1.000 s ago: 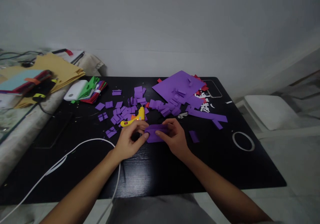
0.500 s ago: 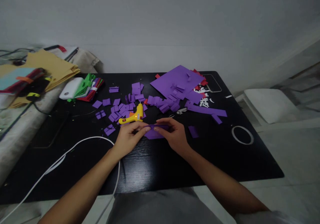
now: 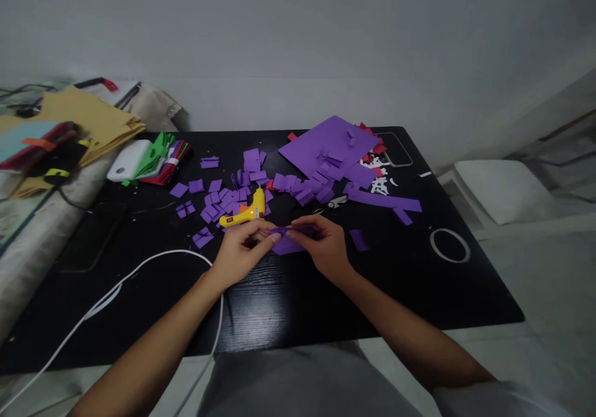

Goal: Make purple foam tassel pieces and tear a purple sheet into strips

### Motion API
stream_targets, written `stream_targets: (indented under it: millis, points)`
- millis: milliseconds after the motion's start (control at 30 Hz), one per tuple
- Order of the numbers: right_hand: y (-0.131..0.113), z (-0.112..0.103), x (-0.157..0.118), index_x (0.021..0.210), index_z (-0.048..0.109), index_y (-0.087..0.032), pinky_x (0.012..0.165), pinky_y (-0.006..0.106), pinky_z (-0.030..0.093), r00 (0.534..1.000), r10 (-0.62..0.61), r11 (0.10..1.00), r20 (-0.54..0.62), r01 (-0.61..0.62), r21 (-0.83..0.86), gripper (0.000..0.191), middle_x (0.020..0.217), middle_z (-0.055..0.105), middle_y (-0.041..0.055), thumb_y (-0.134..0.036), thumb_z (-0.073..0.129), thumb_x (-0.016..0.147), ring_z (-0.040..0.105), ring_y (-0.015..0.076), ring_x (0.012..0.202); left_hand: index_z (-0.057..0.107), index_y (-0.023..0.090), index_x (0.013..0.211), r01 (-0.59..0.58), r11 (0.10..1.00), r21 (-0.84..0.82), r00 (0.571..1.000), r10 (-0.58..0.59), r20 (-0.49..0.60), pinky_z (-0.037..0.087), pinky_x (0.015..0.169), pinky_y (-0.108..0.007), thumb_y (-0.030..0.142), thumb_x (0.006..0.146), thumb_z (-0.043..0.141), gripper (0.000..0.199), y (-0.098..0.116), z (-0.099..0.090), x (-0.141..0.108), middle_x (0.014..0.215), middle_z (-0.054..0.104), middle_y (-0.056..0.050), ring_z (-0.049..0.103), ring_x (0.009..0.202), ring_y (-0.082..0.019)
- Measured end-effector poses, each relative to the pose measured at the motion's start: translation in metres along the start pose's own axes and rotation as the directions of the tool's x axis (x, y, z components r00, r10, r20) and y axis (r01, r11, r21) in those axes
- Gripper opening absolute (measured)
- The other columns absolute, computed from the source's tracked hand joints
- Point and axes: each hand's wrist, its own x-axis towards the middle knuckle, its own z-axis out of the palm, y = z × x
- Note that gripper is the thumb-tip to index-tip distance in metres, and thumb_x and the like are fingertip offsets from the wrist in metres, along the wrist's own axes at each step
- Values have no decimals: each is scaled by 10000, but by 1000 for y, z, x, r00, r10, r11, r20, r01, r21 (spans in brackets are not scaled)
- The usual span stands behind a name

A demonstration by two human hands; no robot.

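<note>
Between my hands is a purple paper piece, its upper edge pinched from both sides. My left hand grips its left part with thumb and fingers. My right hand grips the right part, thumb toward the middle. Just beyond my left hand lies a yellow glue gun with a small orange light. Many small purple paper pieces are scattered behind and around it. A single purple piece rests right of my right hand.
A large purple sheet, red and white scraps and scissors lie farther back on the black table. A white cable crosses the left side. Green and red bundles sit at the back left.
The whole view has shifted slightly, with the table a little higher in the picture. Both hands keep their pinch on the purple piece, its upper edge tilted slightly differently.
</note>
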Motion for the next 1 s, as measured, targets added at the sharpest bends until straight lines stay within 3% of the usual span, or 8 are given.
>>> stream_targets:
  millis: [267,433,567,633,700,833,933,1000]
  points:
    - [-3,-5,6,932,749,-215,744,315,585,977,209,974,-34,-205,95,339,856,779,19,-384,896,678,724,188,787,728,166,818,86,995,-52,992,-91,-87,406,514,-206,374,844,738,210,-1,0,2,592,556,36,488,533,-94]
    - [-2,-5,8,923,753,-211,743,309,566,970,239,963,-40,-232,135,359,832,770,15,-397,907,658,709,179,764,728,169,805,92,995,-46,990,-96,-101,417,524,-216,371,836,745,206,-3,-1,4,582,567,37,495,528,-99]
    - [-1,-6,9,898,772,-220,796,314,545,986,162,985,-28,-160,67,268,874,762,16,-373,876,704,690,176,815,791,187,851,-18,994,110,991,33,-132,478,633,-250,334,840,758,151,-3,-5,6,679,648,-2,574,646,-132]
    - [-1,-7,10,882,784,-224,750,300,527,996,64,997,-62,-67,-46,222,825,724,2,-349,863,716,648,161,769,825,208,896,-63,976,206,986,93,-140,482,649,-251,325,849,767,139,-5,-9,6,677,657,-4,578,652,-131]
    - [-2,-8,10,882,791,-226,648,278,490,996,-8,988,-88,-5,-153,194,700,637,-28,-328,850,728,572,136,657,836,216,964,-36,976,214,988,67,-140,476,583,-236,347,865,763,180,-7,-10,5,640,670,4,570,575,-115]
    - [-4,-6,7,1015,776,-228,509,250,452,998,61,994,34,-58,-98,297,598,582,-65,-354,838,754,512,101,498,818,195,1075,57,998,25,992,-54,-110,548,530,-235,386,879,746,283,-10,-9,2,710,763,-25,667,550,-136]
    - [-4,-4,5,1065,763,-228,559,264,550,980,112,992,167,-121,42,369,694,697,-35,-373,855,738,624,119,547,821,200,1046,53,996,-66,993,-60,-102,603,604,-252,342,857,765,243,-9,-6,2,801,799,-48,729,639,-160]
    - [-2,-3,5,1057,768,-233,627,285,603,977,110,988,183,-127,84,370,757,738,-17,-364,868,726,686,141,635,826,205,1008,49,995,-89,992,-58,-108,607,633,-250,305,831,785,208,-6,-6,3,798,799,-47,737,653,-160]
